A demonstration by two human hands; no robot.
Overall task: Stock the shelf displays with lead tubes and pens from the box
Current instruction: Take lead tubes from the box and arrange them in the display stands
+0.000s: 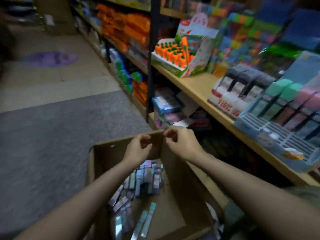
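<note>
An open cardboard box [107,153] sits low in front of me, with several lead tubes [149,177] piled at its far right and more loose ones [147,217] near its front. Both hands hover over the box's far corner. My left hand [138,148] has its fingers curled toward the thumb, and I see nothing in them. My right hand [180,141] is just right of it, fingers curled the same way and also holding nothing visible. The fingertips of the two hands are almost touching. To the right, a blue display tray [270,129] on the shelf holds rows of tubes.
The wooden shelf [194,84] runs along my right. It carries a carrot-shaped item display [173,54], a black-topped display [230,94] and colourful packs behind. Lower shelves hold boxes [166,103]. A grey mat [60,135] covers the aisle floor on the left.
</note>
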